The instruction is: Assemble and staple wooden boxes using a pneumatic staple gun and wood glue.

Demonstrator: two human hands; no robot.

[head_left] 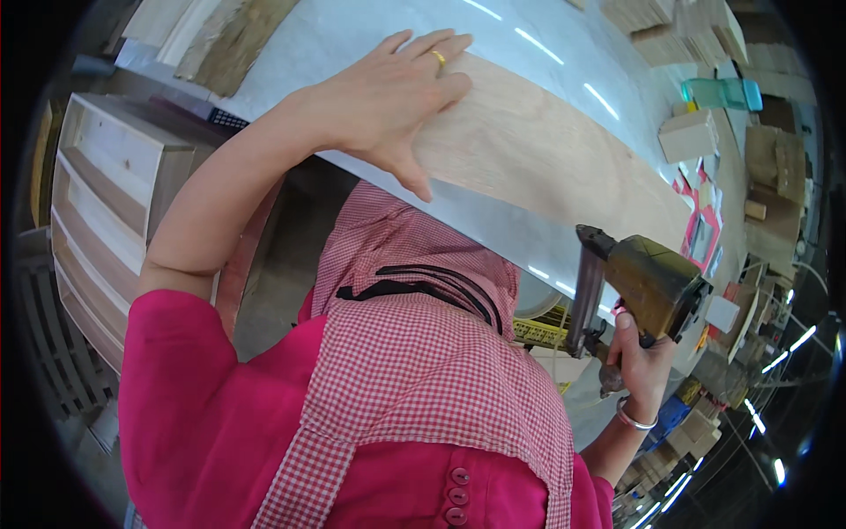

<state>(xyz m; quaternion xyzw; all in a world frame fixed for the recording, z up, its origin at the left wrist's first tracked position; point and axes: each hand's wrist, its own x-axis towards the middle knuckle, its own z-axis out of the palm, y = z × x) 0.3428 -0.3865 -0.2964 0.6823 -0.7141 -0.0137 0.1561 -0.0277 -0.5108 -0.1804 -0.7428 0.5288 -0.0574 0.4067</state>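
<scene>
A long, flat pale wooden board (538, 137) lies on the shiny white tabletop (352, 40). My left hand (392, 101), with a yellow ring on one finger, rests over the board's left end. Its thumb and fingers are spread apart, the thumb pointing toward the table's near edge. On the right, my right hand (641, 361) is wrapped around the handle of a dark, worn nail gun (652, 273). The tool's nose is beside the board's near edge; whether it touches the wood I cannot tell. A silver bangle circles my right wrist.
At the left stands a wooden frame with several compartments (101, 194). Wood pieces (233, 44) lie at the table's far left. Toward the right are a small pale box (689, 137), a teal plastic container (721, 93), pink-and-white scraps (702, 216) and stacked boards (683, 31).
</scene>
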